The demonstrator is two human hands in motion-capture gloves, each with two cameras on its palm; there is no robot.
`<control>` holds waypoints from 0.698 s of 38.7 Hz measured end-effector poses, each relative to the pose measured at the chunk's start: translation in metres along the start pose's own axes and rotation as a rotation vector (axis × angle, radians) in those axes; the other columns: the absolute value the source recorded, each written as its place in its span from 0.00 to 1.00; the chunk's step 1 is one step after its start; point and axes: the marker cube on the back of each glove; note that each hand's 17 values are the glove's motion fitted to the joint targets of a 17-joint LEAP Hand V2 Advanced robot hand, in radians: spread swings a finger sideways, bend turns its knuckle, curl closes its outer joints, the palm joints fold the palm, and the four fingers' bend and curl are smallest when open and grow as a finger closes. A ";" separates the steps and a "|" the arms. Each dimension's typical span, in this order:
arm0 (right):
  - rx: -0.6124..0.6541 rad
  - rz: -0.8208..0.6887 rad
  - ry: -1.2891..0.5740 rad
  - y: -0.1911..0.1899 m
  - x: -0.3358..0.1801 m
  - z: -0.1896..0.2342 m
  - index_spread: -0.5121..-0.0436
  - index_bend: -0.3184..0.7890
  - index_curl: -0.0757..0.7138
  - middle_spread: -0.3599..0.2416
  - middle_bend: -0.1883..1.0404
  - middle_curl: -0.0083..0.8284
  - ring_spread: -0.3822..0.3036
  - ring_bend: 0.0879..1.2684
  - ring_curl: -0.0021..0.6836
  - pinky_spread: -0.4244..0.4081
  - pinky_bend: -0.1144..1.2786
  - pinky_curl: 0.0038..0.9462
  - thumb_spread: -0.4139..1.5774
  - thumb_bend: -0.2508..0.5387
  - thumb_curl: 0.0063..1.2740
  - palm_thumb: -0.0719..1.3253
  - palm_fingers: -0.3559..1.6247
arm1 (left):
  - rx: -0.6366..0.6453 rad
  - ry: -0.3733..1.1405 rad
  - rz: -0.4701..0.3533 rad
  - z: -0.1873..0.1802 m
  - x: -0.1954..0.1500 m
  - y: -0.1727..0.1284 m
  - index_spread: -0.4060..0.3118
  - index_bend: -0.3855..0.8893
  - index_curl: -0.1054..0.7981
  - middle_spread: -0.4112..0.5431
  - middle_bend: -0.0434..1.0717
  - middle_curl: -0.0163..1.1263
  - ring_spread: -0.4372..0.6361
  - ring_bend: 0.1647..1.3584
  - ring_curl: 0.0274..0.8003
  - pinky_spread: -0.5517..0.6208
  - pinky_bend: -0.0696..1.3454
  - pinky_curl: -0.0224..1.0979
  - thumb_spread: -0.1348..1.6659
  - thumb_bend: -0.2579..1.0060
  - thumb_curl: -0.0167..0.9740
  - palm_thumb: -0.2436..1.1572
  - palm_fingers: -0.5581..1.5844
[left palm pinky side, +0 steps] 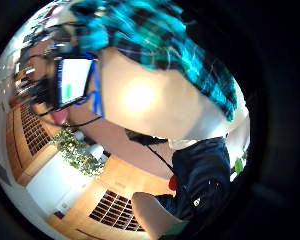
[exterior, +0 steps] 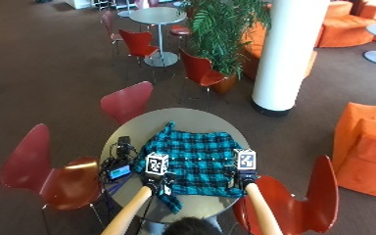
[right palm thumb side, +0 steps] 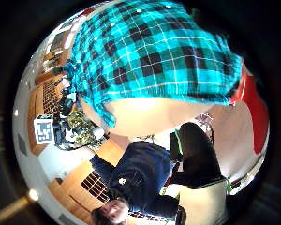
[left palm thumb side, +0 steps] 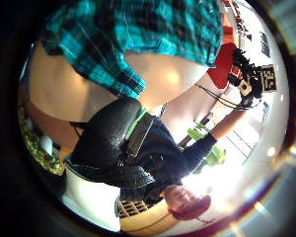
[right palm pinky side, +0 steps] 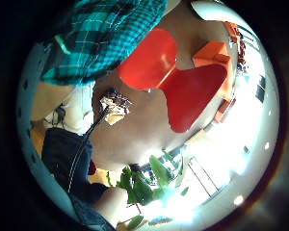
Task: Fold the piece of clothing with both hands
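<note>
Left hand [exterior: 156,182] and right hand [exterior: 239,180] — both on plaid shirt [exterior: 191,161].

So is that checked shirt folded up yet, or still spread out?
Mostly spread: the checked shirt lies flat across the round table, both hands at its near edge.

The person wears 2 black gloves — one on the left hand [exterior: 156,182], one on the right hand [exterior: 240,180]. Below the gloves the forearms [exterior: 128,210] are bare, with no sleeves reaching the wrists in the outside view. The palm views show a dark navy top [right palm thumb side: 136,180] with a small pale mark on the chest and sleeves [left palm thumb side: 200,146] ending above the forearm. The hair [exterior: 192,227] is dark and short — only the crown shows at the lower edge of the outside view.
</note>
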 end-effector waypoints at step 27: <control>0.232 0.050 0.094 -0.027 0.001 0.054 0.45 0.44 0.46 0.25 0.34 0.51 0.20 0.36 0.58 0.15 0.49 0.38 0.64 0.40 0.37 0.75 0.78 | 0.697 -0.184 0.040 0.043 0.011 -0.086 0.35 0.46 0.53 0.31 0.29 0.32 0.38 0.19 0.30 0.34 0.38 0.33 0.70 0.30 0.36 0.54 0.76</control>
